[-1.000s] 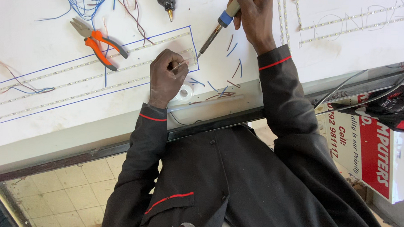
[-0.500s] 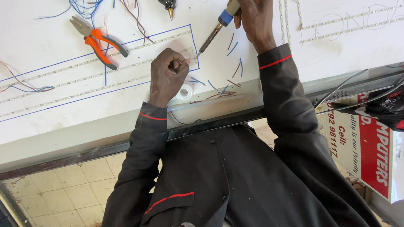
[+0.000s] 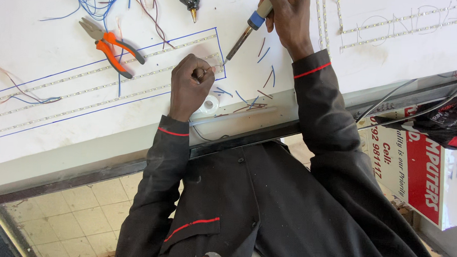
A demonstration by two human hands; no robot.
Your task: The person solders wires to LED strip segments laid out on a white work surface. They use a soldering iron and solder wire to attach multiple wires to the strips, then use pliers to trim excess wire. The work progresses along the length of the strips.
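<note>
My right hand point(image 3: 288, 16) grips a soldering iron point(image 3: 247, 30) by its blue and cream handle, fingers wrapped around it, the dark metal tip angled down toward the end of an LED strip point(image 3: 139, 72) on the white desk point(image 3: 39, 51). My left hand point(image 3: 188, 86) rests on the desk just beside that tip, fingers clenched and pinched together on something thin at the strip's end; what it pinches is too small to tell. The tip sits near my left fingertips point(image 3: 204, 72), at the corner of a blue outline point(image 3: 217, 47) drawn around the strips. A small white roll point(image 3: 209, 105) lies just below my left hand. Short cut pieces of blue and red wire point(image 3: 260, 91) are scattered on the desk between my two forearms. Orange-handled pliers point(image 3: 112, 46) lie to the upper left, well apart from both hands, near a tangle of blue wires point(image 3: 99, 0). A dark tool with a brass nozzle point(image 3: 191, 1) lies at the top edge. More LED strips point(image 3: 404, 25) run across the board beyond my right sleeve point(image 3: 320, 106), black with red piping.
</note>
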